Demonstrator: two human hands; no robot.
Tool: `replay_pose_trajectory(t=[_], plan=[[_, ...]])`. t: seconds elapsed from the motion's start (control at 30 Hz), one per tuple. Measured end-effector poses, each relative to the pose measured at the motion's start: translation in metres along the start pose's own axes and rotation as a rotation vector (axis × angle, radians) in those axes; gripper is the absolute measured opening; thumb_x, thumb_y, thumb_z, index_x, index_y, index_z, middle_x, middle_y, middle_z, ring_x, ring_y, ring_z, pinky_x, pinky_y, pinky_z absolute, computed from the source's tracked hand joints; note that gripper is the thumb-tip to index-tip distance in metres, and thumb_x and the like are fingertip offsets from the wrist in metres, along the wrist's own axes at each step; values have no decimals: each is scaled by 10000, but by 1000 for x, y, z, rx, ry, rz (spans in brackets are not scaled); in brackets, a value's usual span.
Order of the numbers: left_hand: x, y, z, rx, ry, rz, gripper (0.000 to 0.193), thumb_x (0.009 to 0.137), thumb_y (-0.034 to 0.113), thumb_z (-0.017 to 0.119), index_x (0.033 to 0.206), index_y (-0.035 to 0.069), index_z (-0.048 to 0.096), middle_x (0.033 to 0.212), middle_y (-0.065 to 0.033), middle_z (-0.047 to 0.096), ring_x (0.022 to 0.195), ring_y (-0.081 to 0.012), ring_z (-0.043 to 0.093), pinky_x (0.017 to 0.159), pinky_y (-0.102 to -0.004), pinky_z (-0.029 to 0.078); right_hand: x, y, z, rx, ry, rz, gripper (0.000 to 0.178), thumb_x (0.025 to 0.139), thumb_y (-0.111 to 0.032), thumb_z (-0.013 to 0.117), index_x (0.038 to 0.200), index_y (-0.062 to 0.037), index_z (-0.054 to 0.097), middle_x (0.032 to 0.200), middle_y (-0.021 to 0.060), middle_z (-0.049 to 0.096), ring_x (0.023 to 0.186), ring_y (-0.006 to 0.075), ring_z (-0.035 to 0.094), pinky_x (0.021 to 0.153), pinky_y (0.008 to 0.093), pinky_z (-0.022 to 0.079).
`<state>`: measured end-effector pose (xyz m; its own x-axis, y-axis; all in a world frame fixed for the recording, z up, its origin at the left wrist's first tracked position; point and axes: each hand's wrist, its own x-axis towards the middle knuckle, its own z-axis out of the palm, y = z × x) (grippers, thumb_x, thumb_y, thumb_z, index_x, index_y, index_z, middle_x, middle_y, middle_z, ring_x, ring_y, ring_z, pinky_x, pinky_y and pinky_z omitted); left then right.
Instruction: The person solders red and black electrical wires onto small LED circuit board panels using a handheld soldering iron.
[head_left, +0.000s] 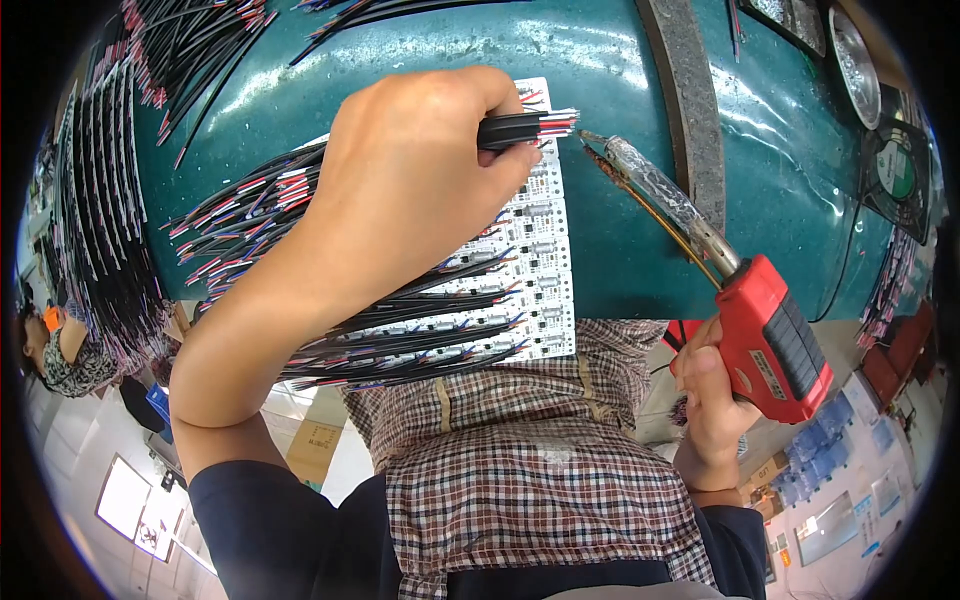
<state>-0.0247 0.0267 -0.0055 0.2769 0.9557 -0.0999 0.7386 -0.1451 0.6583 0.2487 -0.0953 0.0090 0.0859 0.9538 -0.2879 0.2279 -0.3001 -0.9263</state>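
My left hand is closed around a bundle of black cables, whose red and white wire ends point right. Below it lies a panel of white circuit boards with many black cables lying across it. My right hand grips a red soldering gun. The gun's tip, beside a thin tube that runs along the barrel, is close to the wire ends. Whether tip and wires touch, I cannot tell. The palm side of my left hand is hidden.
The work stands on a green table. A dark grey bar lies right of the panel. Cable bundles hang over the left edge, and more cables lie at the back left. At the far right are a round metal dish and a black fan.
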Motion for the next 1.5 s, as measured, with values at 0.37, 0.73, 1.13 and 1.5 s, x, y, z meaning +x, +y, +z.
replay_pose_trajectory(t=[0.37, 0.73, 1.13, 1.5], plan=[[-1, 2, -12, -92, -85, -104, 131, 923, 79, 670, 966, -24, 600, 737, -58, 634, 684, -91, 619, 605, -230, 464, -1, -6, 3, 81, -2, 29, 165, 899, -97, 640, 915, 1, 508, 648, 29, 467, 430, 59, 350, 406, 225, 320], [-22, 18, -4, -189, -43, -160, 121, 842, -8, 714, 874, -1, 598, 656, 0, 589, 595, -25, 439, 544, -206, 353, -15, 3, -4, 47, 69, 23, 161, 894, -86, 642, 951, 25, 539, 667, 41, 497, 478, 77, 405, 443, 228, 347], [-19, 7, 14, -62, 58, -29, 209, 784, 32, 765, 811, -7, 561, 637, -79, 636, 533, -112, 520, 544, -253, 409, -12, 5, -10, -188, -116, -89, 298, 868, 4, 652, 1153, 52, 577, 815, 80, 605, 524, 92, 494, 473, 241, 404], [-19, 3, 15, -44, 41, 1, 229, 781, 38, 771, 814, -3, 548, 638, -100, 627, 525, -151, 536, 547, -270, 423, -9, 4, -4, -132, -153, -6, 235, 876, 11, 624, 1104, 37, 570, 716, 49, 567, 518, 84, 486, 462, 234, 389]])
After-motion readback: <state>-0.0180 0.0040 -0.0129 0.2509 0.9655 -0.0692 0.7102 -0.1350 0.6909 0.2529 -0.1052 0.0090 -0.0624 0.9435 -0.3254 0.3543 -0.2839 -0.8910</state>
